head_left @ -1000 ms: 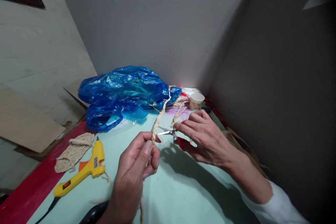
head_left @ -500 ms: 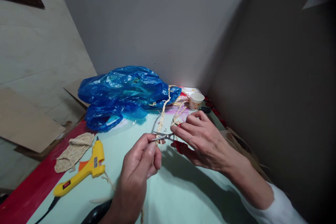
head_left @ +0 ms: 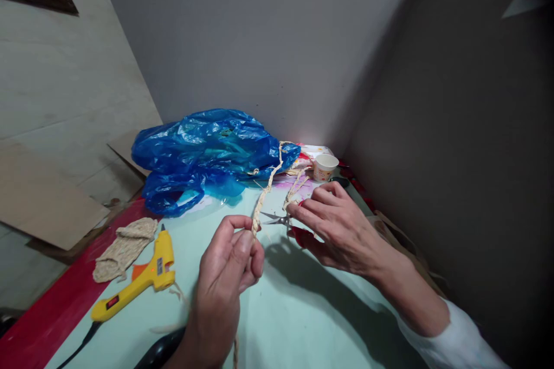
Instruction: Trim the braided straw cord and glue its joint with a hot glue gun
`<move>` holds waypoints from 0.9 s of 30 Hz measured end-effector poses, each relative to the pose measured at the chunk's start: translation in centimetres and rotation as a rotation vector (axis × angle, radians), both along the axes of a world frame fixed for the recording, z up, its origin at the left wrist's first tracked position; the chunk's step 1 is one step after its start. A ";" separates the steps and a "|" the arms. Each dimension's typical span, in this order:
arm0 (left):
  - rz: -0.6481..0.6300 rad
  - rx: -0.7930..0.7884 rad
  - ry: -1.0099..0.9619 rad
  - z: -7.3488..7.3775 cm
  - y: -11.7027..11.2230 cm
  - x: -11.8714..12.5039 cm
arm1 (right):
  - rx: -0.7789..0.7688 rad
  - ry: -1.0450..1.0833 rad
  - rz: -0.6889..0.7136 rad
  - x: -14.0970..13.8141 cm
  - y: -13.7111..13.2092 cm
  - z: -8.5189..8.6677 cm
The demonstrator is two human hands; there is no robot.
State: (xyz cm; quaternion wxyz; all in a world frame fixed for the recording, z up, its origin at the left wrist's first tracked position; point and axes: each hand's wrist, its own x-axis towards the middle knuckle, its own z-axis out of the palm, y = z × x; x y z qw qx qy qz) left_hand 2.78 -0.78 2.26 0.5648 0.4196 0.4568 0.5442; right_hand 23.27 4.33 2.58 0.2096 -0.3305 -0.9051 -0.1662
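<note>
My left hand pinches a pale braided cord between thumb and fingers. From there the cord runs up and away toward the blue plastic bag, and a further length shows below the hand. My right hand is closed round the red handles of a pair of scissors. The blades point left, slightly apart, with their tips just right of the cord and apparently clear of it. Loose pale strands lie beyond the right fingers.
A yellow glue gun with a black cable lies at left, beside a woven beige piece. At the back are a crumpled blue plastic bag and a paper cup. A dark object sits by my left forearm.
The scissors have moved slightly right, off the cord they were around. My left hand still holds the cord, now turned a little. The view has shifted slightly.
</note>
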 end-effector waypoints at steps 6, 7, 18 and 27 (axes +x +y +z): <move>-0.020 -0.007 0.024 -0.1 0.0 -0.1 | -0.018 0.002 0.007 -0.2 -0.3 0.2; -0.027 -0.005 0.020 -0.1 0.0 -0.1 | -0.016 0.006 0.008 -0.2 -0.3 0.2; -0.054 -0.024 -0.045 0.2 -0.1 -0.1 | -0.078 0.020 0.031 -0.1 0.1 -0.3; -0.119 -0.054 -0.064 0.1 -0.1 0.4 | 0.011 0.022 0.049 -0.7 0.0 -0.6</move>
